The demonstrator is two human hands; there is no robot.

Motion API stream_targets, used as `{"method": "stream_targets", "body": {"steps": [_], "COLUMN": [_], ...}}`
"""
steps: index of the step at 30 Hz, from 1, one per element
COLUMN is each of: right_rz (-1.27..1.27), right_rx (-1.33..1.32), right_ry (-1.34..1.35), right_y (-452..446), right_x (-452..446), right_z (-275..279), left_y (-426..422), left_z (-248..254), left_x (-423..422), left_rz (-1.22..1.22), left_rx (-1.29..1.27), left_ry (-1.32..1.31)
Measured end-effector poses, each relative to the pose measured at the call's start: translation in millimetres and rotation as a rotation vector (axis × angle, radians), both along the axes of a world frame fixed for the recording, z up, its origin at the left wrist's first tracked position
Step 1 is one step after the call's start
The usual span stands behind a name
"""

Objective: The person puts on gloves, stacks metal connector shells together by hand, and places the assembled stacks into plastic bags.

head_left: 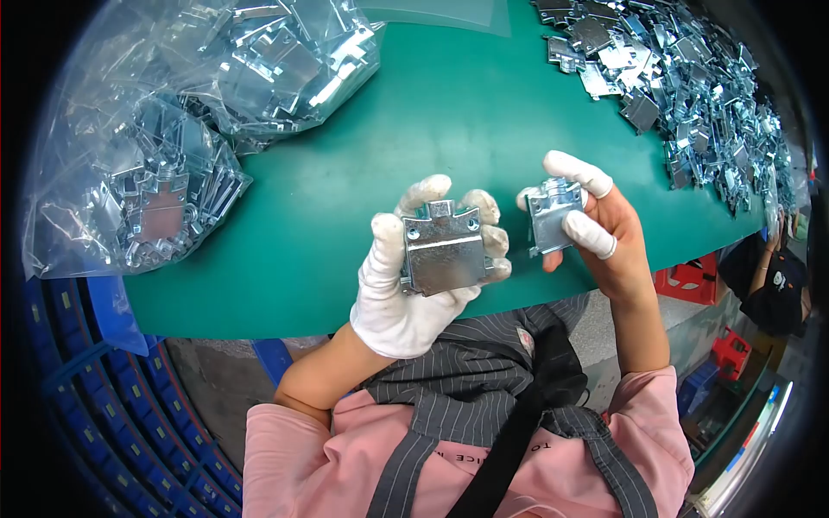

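My left hand (pixel 397 293), in a white glove, holds a shiny metal plate (pixel 445 255) face up, its fingers curled around the edges. The plate has a tab at its top and two small holes. To the right, my right hand (pixel 604 220), with white covers on some fingers, pinches a smaller-looking metal plate (pixel 553 216) between thumb and fingers. The two pieces are apart, both held above the green table near its front edge.
A large heap of metal plates (pixel 691 95) covers the right back of the green table (pixel 432 104). Clear plastic bags of metal parts (pixel 276 69) lie at the left. Blue bins (pixel 112 406) stand at lower left. Red stools (pixel 691 281) and another person (pixel 768 281) are at the right.
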State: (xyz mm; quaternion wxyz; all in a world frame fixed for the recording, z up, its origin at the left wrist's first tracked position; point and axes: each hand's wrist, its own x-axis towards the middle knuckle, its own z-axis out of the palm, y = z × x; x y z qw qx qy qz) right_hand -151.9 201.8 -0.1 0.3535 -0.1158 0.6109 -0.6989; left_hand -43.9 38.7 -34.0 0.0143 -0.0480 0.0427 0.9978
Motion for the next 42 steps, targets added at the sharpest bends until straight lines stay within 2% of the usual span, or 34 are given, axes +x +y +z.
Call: {"method": "stream_targets", "body": {"steps": [7,8,11,12,15,16,17,19,20,21,23,25,26,29,30,33,34,37,38,41,42], "right_rz": [0.107,0.257,0.210,0.125,0.150,0.205,0.270,0.356,0.359,0.422,0.363,0.366,0.437,0.772,0.646,0.544,0.509,0.109,-0.075,0.069,0.065], "right_rx": [-0.160,-0.222,-0.203,-0.082,-0.055,-0.006,0.055,0.247,0.373,0.413,0.324,0.504,0.621,0.746,0.690,0.882,0.855,0.524,0.198,0.010,-0.111], "right_ry": [-0.140,-0.191,-0.221,-0.205,0.233,0.459,0.714,1.132,1.350,1.411,1.239,1.255,1.255,1.429,1.371,1.229,1.325,0.712,0.301,-0.178,-0.219], "right_y": [-5.5,0.1,-3.4,-8.9,-11.9,-16.0,-21.3,-30.9,-36.0,-36.4,-34.9,-15.8,-11.8,15.7,15.4,23.8,24.3,24.5,20.6,12.3,1.6], "right_x": [11.4,7.4,10.6,12.3,6.9,4.7,2.1,6.9,11.0,11.6,5.1,-4.6,-6.0,-15.5,-13.3,-19.7,-21.4,-5.4,2.0,13.4,23.7], "right_z": [7.9,6.2,10.8,21.6,23.1,29.9,35.4,39.5,40.1,33.0,30.6,30.8,35.8,15.9,16.3,21.5,22.7,9.4,-2.9,8.8,7.5], "left_y": [-0.3,-0.8,-0.7,-3.8,-0.7,0.9,2.3,0.3,1.8,0.8,-0.4,-0.8,-0.8,-0.7,-0.8,-1.3,-1.5,-2.1,-1.8,2.8,2.0], "left_z": [0.3,0.3,-3.6,-5.1,-2.0,-0.1,4.0,2.1,6.6,10.8,1.4,-4.2,-5.4,-4.4,-4.4,-4.5,-3.6,-4.6,-5.0,0.6,0.3], "left_x": [2.9,2.6,0.1,-0.3,-2.9,-1.1,-1.7,1.8,2.4,0.0,3.8,1.6,0.2,-2.4,-3.6,-4.2,-4.3,-2.9,-2.4,-1.4,-1.3], "left_rz": [0.041,0.044,0.053,0.014,-0.006,0.010,0.040,-0.033,0.003,0.011,0.012,0.006,0.002,-0.015,-0.021,-0.031,-0.026,-0.010,-0.008,0.096,0.116], "left_rx": [0.058,0.077,0.192,0.172,0.071,0.051,-0.141,-0.094,-0.152,-0.155,0.004,0.073,0.107,0.128,0.107,0.073,0.081,0.123,0.139,0.226,0.179], "left_ry": [-0.036,-0.043,0.003,0.013,-0.007,-0.066,-0.097,-0.139,-0.163,-0.165,-0.107,-0.014,0.034,0.035,0.047,0.064,0.064,0.068,0.070,-0.005,0.000]}}
